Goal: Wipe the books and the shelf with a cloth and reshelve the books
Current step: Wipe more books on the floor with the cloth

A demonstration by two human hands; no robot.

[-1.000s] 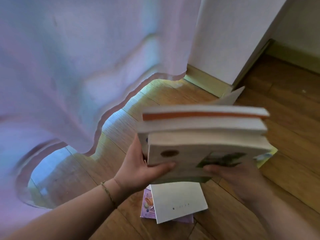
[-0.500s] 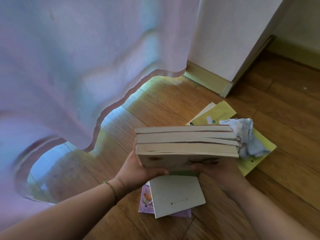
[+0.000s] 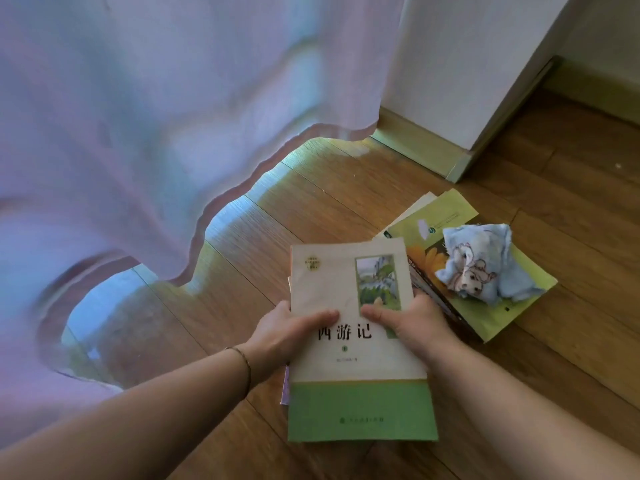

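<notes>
Both forearms are bare, with no sleeves showing. A thin dark cord bracelet (image 3: 243,370) circles the left wrist, at about eight o'clock from the left hand (image 3: 287,336).

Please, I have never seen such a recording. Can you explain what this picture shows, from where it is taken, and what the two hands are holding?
There is no machine here, only a person. The camera sits on the person's head and looks forward and down, so both arms reach in from the bottom. The left hand and the right hand grip a cream and green book by its sides, thumbs on the cover. Its title is Chinese. Whether more books are held under it cannot be seen. On the wooden floor to the right lie yellow-green books with a crumpled blue cloth on top. A pale curtain hangs at the left.
</notes>
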